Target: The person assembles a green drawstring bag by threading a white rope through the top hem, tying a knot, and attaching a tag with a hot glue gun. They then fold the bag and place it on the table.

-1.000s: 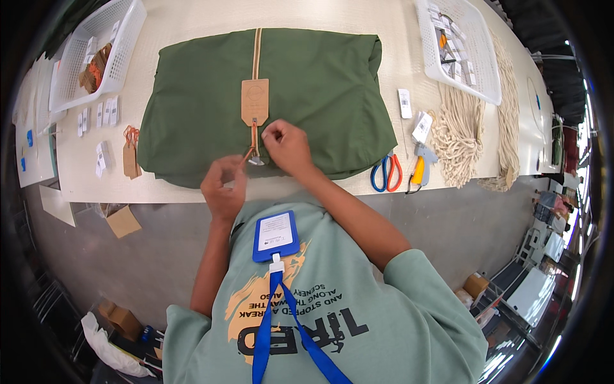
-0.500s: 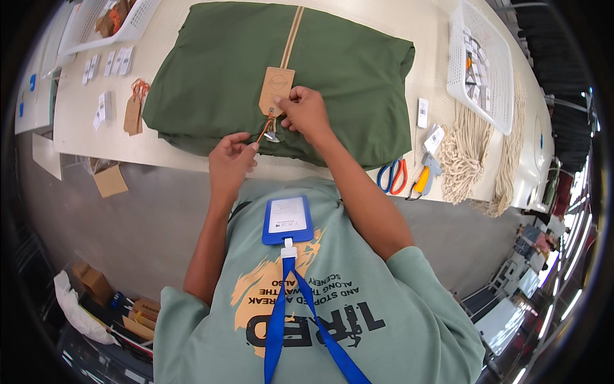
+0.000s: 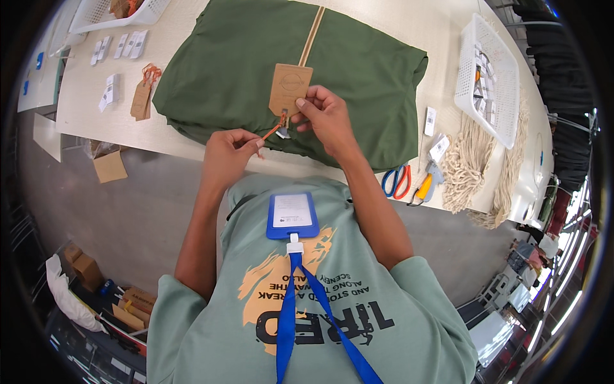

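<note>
Near the front edge of the tabletop (image 3: 409,38), a folded green garment (image 3: 256,70) lies flat with its tan centre strip running from the far edge toward the person. One brown cardboard tag (image 3: 290,88) rests on that strip, its long axis along the strip, its lower end pointing at the person. From that end one orange string (image 3: 271,132) runs left and toward the person, its long axis slanted. The left hand (image 3: 229,155) is pinched shut on the string's free end, just off the front edge. The right hand (image 3: 325,116) has its fingers closed on the tag's lower corner, resting on the garment. Right of the garment, by the front edge, lie one pair of scissors (image 3: 396,181) with blue and red handles and one yellow-handled tagging gun (image 3: 427,184), beside a bundle of pale cords (image 3: 470,166). Two white baskets (image 3: 492,77) stand at the far corners.
</note>
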A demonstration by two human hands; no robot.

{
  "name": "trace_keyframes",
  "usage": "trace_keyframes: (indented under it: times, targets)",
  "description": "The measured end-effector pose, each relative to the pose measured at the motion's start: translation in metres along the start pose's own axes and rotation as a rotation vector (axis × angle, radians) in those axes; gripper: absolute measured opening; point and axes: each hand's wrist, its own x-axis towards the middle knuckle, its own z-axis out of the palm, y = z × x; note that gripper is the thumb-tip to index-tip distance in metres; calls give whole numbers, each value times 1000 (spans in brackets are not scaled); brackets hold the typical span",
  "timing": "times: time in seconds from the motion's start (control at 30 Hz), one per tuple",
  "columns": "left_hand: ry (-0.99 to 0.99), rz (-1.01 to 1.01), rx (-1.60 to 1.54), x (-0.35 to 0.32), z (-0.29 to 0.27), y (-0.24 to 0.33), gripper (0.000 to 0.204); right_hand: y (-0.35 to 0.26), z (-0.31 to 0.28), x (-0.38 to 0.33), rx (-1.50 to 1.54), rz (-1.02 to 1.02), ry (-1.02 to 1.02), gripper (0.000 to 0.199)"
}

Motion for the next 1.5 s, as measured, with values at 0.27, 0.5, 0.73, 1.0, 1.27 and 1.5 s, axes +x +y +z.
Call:
trace_keyframes:
  times: [0.27, 0.5, 0.73, 1.0, 1.27, 1.5]
  targets:
    - [-40, -108, -75, -9, -6, 3, 19, 4, -5, -17, -80, -56, -159, 9]
    - [-27, -87, -85, -12, -9, 6, 21, 13, -1, -18, -127, -129, -214, 13]
    - [-5, -108, -85, -13, -11, 2, 20, 18, -2, -19, -109, -138, -232, 14]
    - [8, -119, -102, -18, -14, 2, 20, 18, -3, -19, -122, -166, -265, 11]
    - [37, -136, -157, -19, -14, 0, 17, 19, 0, -26, -17, -162, -236, 14]
    - [29, -110, -128, -22, -15, 0, 19, 25, 2, -24, -94, -165, -231, 12]
